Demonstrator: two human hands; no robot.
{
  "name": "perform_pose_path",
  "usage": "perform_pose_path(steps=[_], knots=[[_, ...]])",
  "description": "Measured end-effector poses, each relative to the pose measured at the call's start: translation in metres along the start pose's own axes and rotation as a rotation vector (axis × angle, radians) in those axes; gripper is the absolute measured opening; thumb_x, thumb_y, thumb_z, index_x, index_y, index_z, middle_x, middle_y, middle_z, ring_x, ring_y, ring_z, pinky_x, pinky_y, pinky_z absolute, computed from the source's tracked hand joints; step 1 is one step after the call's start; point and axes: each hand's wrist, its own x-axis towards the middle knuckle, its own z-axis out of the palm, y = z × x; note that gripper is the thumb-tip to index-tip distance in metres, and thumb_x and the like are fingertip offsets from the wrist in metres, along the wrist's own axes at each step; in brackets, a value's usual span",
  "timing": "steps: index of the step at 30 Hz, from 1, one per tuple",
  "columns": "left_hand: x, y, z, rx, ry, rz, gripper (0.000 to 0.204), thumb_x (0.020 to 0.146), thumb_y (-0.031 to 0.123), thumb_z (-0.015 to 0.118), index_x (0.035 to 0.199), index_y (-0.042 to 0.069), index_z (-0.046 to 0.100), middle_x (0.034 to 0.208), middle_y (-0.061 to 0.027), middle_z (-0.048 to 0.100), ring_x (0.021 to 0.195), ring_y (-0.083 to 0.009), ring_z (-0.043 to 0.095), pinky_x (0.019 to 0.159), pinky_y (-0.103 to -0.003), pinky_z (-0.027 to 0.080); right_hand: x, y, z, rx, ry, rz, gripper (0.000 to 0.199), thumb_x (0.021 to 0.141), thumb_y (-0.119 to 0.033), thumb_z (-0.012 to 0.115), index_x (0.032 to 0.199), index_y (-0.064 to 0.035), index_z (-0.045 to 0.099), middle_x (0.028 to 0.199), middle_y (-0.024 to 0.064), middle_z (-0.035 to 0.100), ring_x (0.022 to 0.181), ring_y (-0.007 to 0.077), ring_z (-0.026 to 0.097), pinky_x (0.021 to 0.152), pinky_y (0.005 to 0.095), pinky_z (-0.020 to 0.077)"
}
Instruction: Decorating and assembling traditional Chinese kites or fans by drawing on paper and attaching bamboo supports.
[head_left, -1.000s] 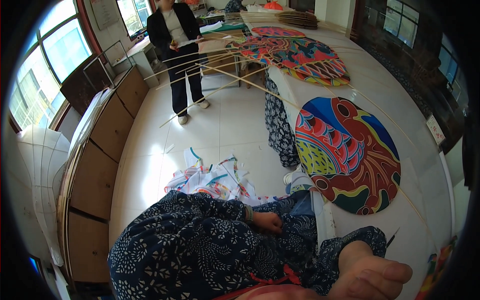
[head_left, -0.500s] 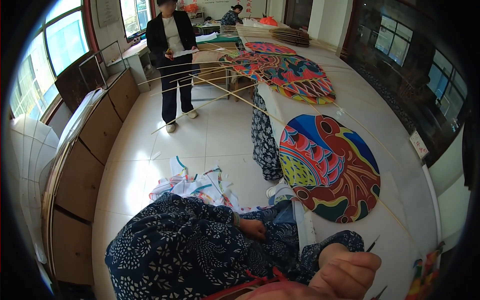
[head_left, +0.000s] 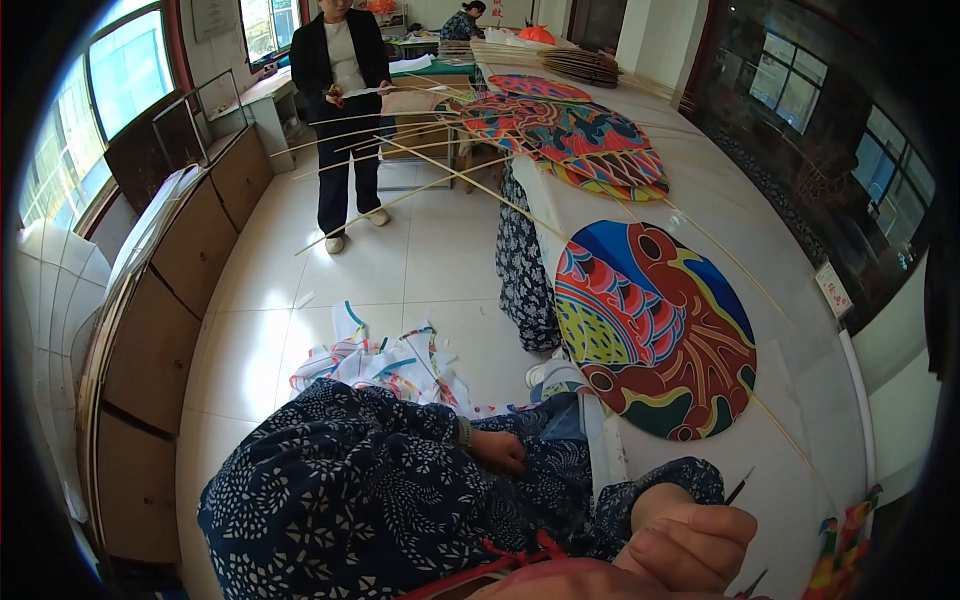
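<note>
My left hand (head_left: 498, 452), loosely curled, rests on the dark blue patterned cloth (head_left: 545, 470) over my lap; nothing shows in it. Close to the camera at the lower right, my right hand (head_left: 695, 540) is bent into a fist, and what it holds, if anything, is hidden. Past its knuckles shows a thin dark-tipped stick (head_left: 740, 487), with a second dark point (head_left: 757, 580) lower down; whether the fist grips either, I cannot tell. Ahead of that hand, a round painted panel (head_left: 655, 330) in red, blue and green lies flat on the pale table (head_left: 760, 240).
More painted panels (head_left: 570, 140) lie farther along the table, with thin bamboo sticks (head_left: 465, 180) jutting over its left side. White cloth scraps (head_left: 390, 365) are heaped on the floor. A person (head_left: 345, 100) stands beyond; another (head_left: 462, 25) sits at the back. Brown cabinets (head_left: 150, 380) line the left.
The view has shifted slightly, so most things sit a little higher and farther left. Both my hands keep their poses.
</note>
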Motion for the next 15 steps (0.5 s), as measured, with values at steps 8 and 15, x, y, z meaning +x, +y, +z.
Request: perform_pose_path(steps=[8, 15], knots=[[-0.005, 0.011, 0.0, -0.069, -0.041, -0.124, 0.034, 0.089, 0.03, 0.051, 0.071, 0.002, 0.058, 0.061, -0.0043, 0.058, 0.053, -0.0133, 0.057, 0.048, -0.027, 0.046, -0.031, 0.0, 0.0, -0.155, 0.024, 0.008, 0.034, 0.087, -0.041, 0.044, 0.068, -0.0136, 0.054, 0.064, -0.0087, 0.054, 0.061, 0.0054, 0.048, 0.07, 0.0294, 0.0375], [-0.001, -0.001, -0.002, -0.084, -0.016, -0.075, 0.033, 0.088, 0.029, 0.051, 0.07, 0.003, 0.058, 0.06, -0.004, 0.058, 0.052, -0.0136, 0.057, 0.047, -0.027, 0.046, -0.034, -0.002, 0.001, -0.143, 0.013, 0.042, 0.033, 0.088, -0.039, 0.044, 0.07, -0.0131, 0.054, 0.065, -0.0083, 0.054, 0.062, 0.0059, 0.048, 0.069, 0.0291, 0.0377]])
